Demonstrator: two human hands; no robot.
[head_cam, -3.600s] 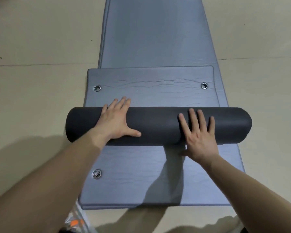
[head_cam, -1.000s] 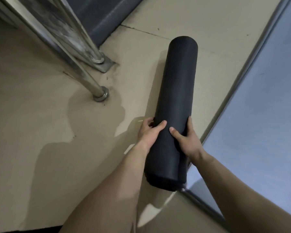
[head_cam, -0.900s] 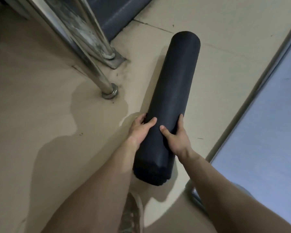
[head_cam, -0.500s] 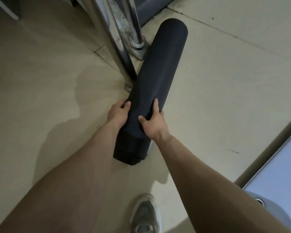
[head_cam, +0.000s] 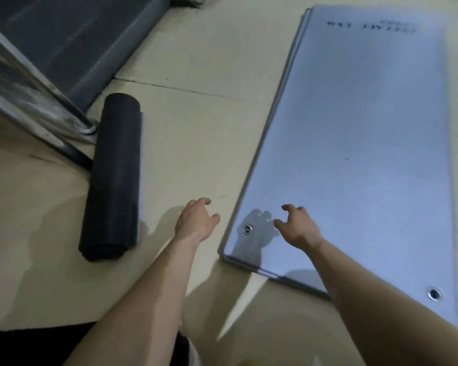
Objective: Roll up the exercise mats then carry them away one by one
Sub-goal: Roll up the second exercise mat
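Observation:
A rolled black mat (head_cam: 114, 178) lies on the beige floor at the left, its side against a metal leg, with no hand on it. A flat blue-grey mat (head_cam: 354, 133) with metal eyelets is spread on the right. My left hand (head_cam: 197, 220) hovers over bare floor between the two mats, fingers loosely curled and holding nothing. My right hand (head_cam: 296, 225) hovers above the flat mat's near left corner, close to an eyelet (head_cam: 247, 228), fingers loosely curled and empty.
Shiny metal frame legs (head_cam: 50, 114) slant across the upper left with a foot beside the rolled mat. A dark grey slab (head_cam: 72, 40) lies behind them. A second eyelet (head_cam: 434, 294) marks the flat mat's near right corner.
Both hands have let go of the rolled mat, which now lies by the metal leg. The hands and the view have swung right toward the flat mat.

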